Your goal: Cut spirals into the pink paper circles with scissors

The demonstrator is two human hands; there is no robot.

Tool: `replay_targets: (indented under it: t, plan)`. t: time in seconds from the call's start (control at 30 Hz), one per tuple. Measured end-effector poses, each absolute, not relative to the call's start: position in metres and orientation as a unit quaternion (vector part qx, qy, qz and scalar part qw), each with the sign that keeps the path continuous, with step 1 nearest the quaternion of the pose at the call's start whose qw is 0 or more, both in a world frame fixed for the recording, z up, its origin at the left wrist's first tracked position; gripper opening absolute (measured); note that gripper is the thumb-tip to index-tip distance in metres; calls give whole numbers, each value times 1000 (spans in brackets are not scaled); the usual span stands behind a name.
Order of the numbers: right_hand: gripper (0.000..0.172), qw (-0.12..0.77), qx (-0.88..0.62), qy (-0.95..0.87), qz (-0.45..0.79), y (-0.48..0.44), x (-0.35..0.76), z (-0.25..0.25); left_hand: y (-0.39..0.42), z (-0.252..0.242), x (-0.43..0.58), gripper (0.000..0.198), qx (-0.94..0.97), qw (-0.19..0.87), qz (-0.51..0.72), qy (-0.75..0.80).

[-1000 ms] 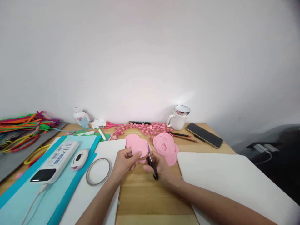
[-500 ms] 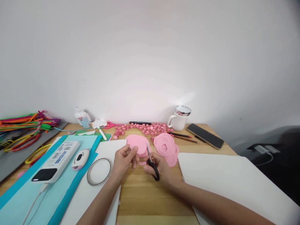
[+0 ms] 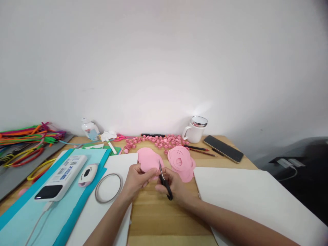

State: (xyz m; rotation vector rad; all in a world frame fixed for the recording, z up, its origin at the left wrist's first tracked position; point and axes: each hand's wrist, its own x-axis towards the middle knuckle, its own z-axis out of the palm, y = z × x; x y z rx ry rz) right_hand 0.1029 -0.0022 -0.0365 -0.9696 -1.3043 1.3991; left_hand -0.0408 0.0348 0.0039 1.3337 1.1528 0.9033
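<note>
My left hand (image 3: 139, 177) pinches a pink paper piece (image 3: 151, 162) with a rounded outline. More pink paper seems to lie behind it, though the edges blend together. Black-handled scissors (image 3: 166, 187) are in my right hand (image 3: 175, 186), their blades pointing up and away at the right side of the held paper. Whether the blades are on the paper or just beside it I cannot tell. To the right, close to my right hand, lies a pile of pink paper rounds (image 3: 180, 162) with spiral cuts.
Many small pink paper rolls (image 3: 164, 140) lie along the back beside a white mug (image 3: 196, 130) and a phone (image 3: 223, 148). On the left are a power bank (image 3: 61, 177), a tape ring (image 3: 108, 188) and blue paper (image 3: 33, 218). White board (image 3: 246, 194) covers the right.
The held paper has turned and tilted lower in my left hand. My right hand and the scissors have shifted slightly left, and the blades look closer together.
</note>
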Motion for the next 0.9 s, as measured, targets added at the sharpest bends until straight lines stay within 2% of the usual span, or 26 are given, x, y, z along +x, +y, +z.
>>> replay_targets:
  t: [0.3, 0.6, 0.9]
  plan:
    - [40, 482, -401, -533, 568, 1, 104, -35, 37, 2, -43, 31, 565, 564, 374, 471]
    - [34, 469, -418, -520, 578, -1, 104, -37, 36, 4, -44, 30, 560, 569, 383, 464]
    - [36, 465, -439, -515, 571, -1, 104, -38, 35, 7, -43, 29, 540, 571, 423, 450]
